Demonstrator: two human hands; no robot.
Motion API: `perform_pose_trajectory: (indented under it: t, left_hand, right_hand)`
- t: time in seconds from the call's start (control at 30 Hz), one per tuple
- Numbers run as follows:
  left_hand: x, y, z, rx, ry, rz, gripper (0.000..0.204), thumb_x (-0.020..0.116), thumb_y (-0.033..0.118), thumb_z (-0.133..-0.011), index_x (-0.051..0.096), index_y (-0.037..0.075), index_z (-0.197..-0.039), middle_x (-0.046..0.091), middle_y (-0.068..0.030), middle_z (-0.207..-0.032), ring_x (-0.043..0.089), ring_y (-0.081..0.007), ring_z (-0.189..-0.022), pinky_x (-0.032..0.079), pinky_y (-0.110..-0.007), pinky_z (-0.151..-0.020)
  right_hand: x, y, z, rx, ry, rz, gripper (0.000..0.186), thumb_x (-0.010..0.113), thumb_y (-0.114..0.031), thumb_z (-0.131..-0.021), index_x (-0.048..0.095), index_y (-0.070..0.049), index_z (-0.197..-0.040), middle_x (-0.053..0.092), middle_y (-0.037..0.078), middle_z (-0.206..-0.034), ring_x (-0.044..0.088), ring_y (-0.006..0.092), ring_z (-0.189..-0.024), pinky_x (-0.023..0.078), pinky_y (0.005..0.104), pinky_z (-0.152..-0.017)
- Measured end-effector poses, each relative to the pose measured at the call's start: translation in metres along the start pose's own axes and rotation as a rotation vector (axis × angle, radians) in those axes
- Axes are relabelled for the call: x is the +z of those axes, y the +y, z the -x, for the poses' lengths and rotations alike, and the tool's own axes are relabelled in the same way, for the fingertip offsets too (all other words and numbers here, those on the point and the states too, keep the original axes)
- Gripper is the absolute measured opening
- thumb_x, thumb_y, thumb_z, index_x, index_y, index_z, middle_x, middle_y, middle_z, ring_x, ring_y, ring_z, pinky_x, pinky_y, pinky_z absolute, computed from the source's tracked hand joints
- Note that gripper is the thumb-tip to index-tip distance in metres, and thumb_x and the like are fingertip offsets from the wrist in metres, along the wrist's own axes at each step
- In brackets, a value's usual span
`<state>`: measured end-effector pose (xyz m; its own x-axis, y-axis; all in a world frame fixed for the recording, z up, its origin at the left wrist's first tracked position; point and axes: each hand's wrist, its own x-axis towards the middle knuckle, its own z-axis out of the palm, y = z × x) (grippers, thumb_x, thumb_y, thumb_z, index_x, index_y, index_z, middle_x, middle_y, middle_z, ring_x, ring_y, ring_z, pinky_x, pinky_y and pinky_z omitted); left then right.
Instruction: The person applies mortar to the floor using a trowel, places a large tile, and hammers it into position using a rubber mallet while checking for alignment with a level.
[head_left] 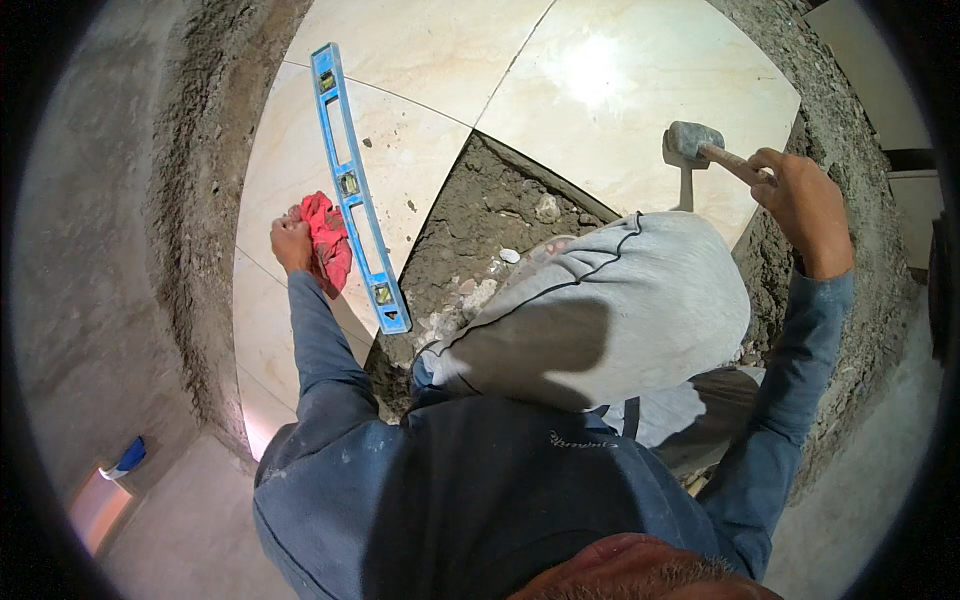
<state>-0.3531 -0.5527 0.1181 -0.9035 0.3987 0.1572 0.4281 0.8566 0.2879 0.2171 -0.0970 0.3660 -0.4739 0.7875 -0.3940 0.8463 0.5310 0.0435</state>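
Note:
My right hand [805, 205] is closed round the wooden handle of a rubber mallet [697, 143]. The mallet's grey head is over a cream floor tile [610, 110] on the right, its shadow falling on the tile; whether it touches cannot be told. On the left, my left hand [292, 240] grips a crumpled red cloth [326, 238] against another cream tile [400, 140]. Just right of the cloth, a blue spirit level [352, 190] lies across the left tiles, its lower end by the tile edge.
Rough grey mortar [465, 215] with stones lies bare between the tiles and my bent knee [640, 300]. Grey rubble strips [195, 200] border the tiling on both sides. A blue-and-white object [125, 457] is at the lower left. Small crumbs dot the left tile.

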Motion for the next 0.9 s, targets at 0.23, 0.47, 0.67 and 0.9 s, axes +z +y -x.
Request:
perform_pose_trajectory:
  t: [0.23, 0.47, 0.67, 0.9]
  left_hand:
    - [-0.091, 0.218, -0.026, 0.235, 0.202, 0.526, 0.043, 0.069, 0.004, -0.083, 0.059, -0.003, -0.124, 0.069, -0.0168, -0.115, 0.068, -0.0247, -0.105, 0.054, -0.036, -0.095]
    - [0.052, 0.319, 0.010, 0.774, 0.063, 0.465, 0.078, 0.080, 0.019, -0.080, 0.045, 0.003, -0.148, 0.056, -0.0196, -0.141, 0.054, -0.0388, -0.129, 0.041, -0.046, -0.112]
    - [0.119, 0.357, 0.040, 0.934, 0.004, 0.244, 0.070, 0.081, 0.032, -0.083, 0.054, 0.010, -0.144, 0.059, -0.0164, -0.139, 0.053, -0.0380, -0.128, 0.038, -0.054, -0.112]
    - [0.175, 0.494, 0.000, 1.161, 0.040, 0.420, 0.054, 0.076, 0.025, -0.085, 0.060, 0.012, -0.135, 0.063, -0.0126, -0.133, 0.058, -0.0359, -0.121, 0.044, -0.050, -0.104]
  right_hand:
    - [0.003, 0.009, 0.006, 0.022, 0.011, -0.027, 0.028, 0.075, -0.015, -0.083, 0.073, -0.014, -0.111, 0.076, 0.014, -0.096, 0.073, 0.0352, -0.089, 0.056, 0.0455, -0.078]
    - [0.003, 0.002, 0.010, 0.067, 0.023, -0.088, 0.027, 0.075, -0.013, -0.083, 0.072, -0.012, -0.110, 0.075, 0.015, -0.097, 0.071, 0.0360, -0.094, 0.054, 0.0471, -0.081]
    - [0.010, 0.010, 0.022, 0.127, 0.012, -0.175, 0.033, 0.074, -0.011, -0.085, 0.071, -0.011, -0.118, 0.074, 0.016, -0.107, 0.071, 0.0348, -0.093, 0.054, 0.0440, -0.080]
    - [0.006, 0.009, 0.009, 0.181, -0.059, -0.168, 0.037, 0.074, -0.007, -0.085, 0.070, -0.006, -0.122, 0.074, 0.016, -0.113, 0.073, 0.0331, -0.093, 0.055, 0.0403, -0.082]
